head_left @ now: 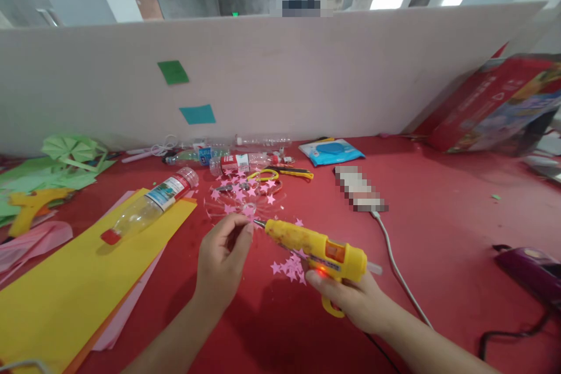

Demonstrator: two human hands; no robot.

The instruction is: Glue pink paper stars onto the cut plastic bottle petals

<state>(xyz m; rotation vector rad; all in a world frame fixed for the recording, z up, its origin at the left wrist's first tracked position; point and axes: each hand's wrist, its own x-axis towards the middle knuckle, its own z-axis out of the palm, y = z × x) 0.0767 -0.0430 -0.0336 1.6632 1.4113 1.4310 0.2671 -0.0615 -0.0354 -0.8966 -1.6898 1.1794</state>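
One slip or hot drip could burn the left hand [222, 258], pinched on what looks like a pink star [252, 220] beside the metal nozzle [260, 223] of the yellow glue gun [300, 238], which the right hand [354, 299] grips above the red table [442, 216]

A yellow glue gun [300, 238], red light [322, 272] glowing, points left near loose pink stars [291, 269].

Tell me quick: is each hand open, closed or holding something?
Left hand: pinched closed; anything held can't be made out.
Right hand: holding the yellow glue gun.
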